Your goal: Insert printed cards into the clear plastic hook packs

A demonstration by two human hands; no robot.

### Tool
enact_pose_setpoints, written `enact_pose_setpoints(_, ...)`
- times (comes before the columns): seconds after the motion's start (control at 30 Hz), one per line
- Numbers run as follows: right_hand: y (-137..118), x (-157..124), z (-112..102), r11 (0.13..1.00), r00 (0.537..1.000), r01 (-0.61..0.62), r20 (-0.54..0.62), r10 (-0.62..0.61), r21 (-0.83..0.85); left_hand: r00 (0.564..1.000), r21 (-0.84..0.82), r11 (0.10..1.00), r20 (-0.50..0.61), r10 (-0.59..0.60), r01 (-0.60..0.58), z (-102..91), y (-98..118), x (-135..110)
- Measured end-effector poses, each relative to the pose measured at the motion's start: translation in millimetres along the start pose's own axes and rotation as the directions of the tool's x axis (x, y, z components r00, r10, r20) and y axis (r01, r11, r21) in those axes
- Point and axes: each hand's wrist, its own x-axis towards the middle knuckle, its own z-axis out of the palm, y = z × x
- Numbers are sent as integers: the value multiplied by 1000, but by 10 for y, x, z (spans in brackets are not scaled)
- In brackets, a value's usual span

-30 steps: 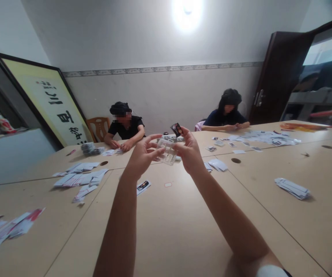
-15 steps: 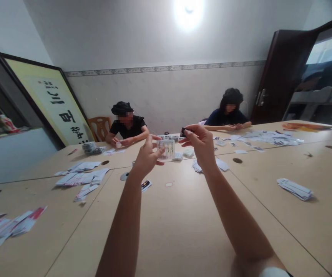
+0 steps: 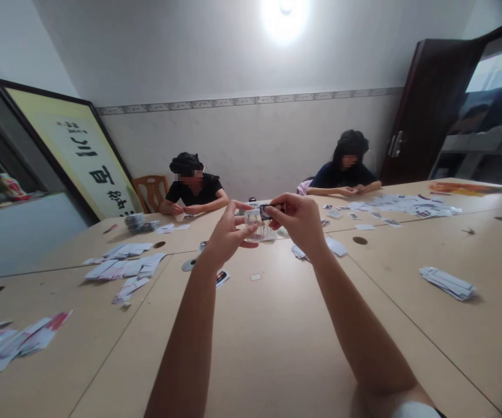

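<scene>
My left hand (image 3: 229, 235) grips a small clear plastic case (image 3: 263, 234) by its left side, above the middle of the table. Small items show faintly through its wall, too small to name. Between the thumb and fingers of my right hand (image 3: 302, 222) is a small dark card (image 3: 267, 211) with a light pattern. The card overlaps the upper part of the case; whether it lies inside or in front, I cannot tell. Below the hands, a white card with a dark picture (image 3: 222, 278) and a little white label (image 3: 256, 277) lie on the table (image 3: 272, 342).
Stacks of white cards (image 3: 124, 267) lie to the left, and another bundle (image 3: 447, 283) to the right. Loose papers (image 3: 408, 204) spread at the far right. Two people (image 3: 192, 188) sit across the table. A round cable hole (image 3: 359, 240) opens in the tabletop.
My right hand has brought the dark card left and slightly down, onto the clear case. The case has shifted slightly right and is now partly covered by the card.
</scene>
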Motion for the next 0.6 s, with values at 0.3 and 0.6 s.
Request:
enact_pose_setpoints(0.3, -146, -70, 9, 990, 996, 52, 77, -42, -128, 999, -83, 996, 41, 31, -27, 25, 145, -81)
enact_pose_setpoints(0.6, -258, -151, 17, 978, 990, 127, 84, -115, -162, 989, -118, 992, 137, 60, -43, -40, 243, -203)
